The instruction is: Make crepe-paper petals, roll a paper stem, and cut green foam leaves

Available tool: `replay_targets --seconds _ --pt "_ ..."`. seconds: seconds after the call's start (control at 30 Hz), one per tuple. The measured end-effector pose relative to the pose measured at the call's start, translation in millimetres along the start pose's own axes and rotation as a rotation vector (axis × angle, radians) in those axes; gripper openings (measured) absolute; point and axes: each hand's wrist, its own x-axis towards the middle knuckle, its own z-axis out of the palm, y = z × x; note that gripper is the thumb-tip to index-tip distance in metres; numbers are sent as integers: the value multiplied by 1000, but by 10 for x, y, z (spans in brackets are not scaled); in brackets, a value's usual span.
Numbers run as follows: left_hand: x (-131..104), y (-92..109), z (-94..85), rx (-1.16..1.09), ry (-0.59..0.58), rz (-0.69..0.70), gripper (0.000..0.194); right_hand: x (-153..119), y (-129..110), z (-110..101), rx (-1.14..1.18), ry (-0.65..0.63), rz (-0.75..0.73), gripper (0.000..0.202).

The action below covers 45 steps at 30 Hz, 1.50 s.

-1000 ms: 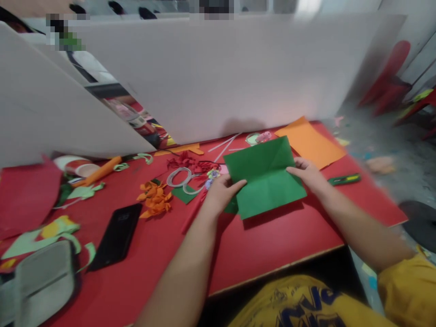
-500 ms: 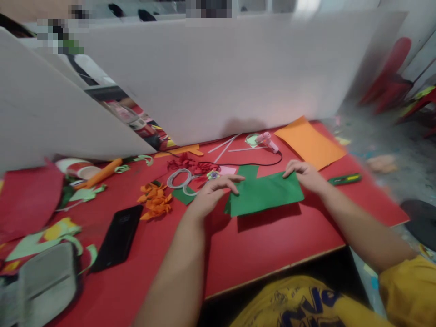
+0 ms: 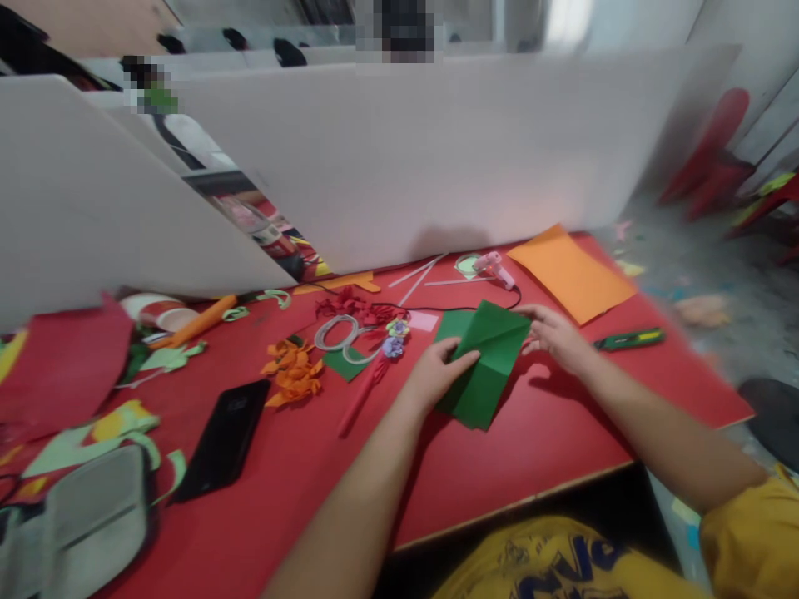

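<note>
One black smartphone [image 3: 228, 437] lies on the red tabletop [image 3: 530, 478] at the near left. Farther in, the left hand [image 3: 437, 374] pinches a creased green paper sheet [image 3: 496, 353] between thumb and fingers, over the tabletop; the right hand [image 3: 555, 337] has bent fingers at its right edge, whether gripping I cannot tell. A green utility knife [image 3: 632, 339] lies rightward; beyond are an orange sheet [image 3: 574, 274] and a pink glue gun [image 3: 496, 269].

The left hand [image 3: 440, 370] holds a creased green sheet [image 3: 493, 353] over the red table [image 3: 237, 532], thumb on top; the right hand [image 3: 555, 339] is at its right edge. Beyond lie a pink glue gun [image 3: 496, 269] and an orange sheet [image 3: 574, 274].
</note>
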Motion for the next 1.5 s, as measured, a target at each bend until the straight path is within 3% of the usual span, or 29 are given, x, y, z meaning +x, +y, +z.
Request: replay_targets --seconds 0.17,0.3,0.53,0.67,0.77,0.87,1.07,1.3,1.5 --pt "-22 -65 161 -307 -49 -116 61 31 172 160 7 146 2 41" --pt "7 -189 221 -236 -91 -64 61 34 222 235 -44 98 4 41" --pt "173 -321 130 -142 84 103 59 117 381 259 -104 -26 103 47" --pt "202 -305 88 -146 61 91 59 181 450 315 54 55 77 47" --pt "190 -303 75 -141 62 96 57 223 449 344 160 99 156 45" --pt "173 -302 55 -146 74 86 58 241 433 369 200 106 224 43" --pt "178 -261 5 -191 97 55 59 258 422 452 229 221 185 39" --pt "184 -267 -7 -167 133 72 60 314 466 450 202 231 155 38" --pt "186 -333 -56 -94 194 59 50 290 497 434 168 182 190 39"
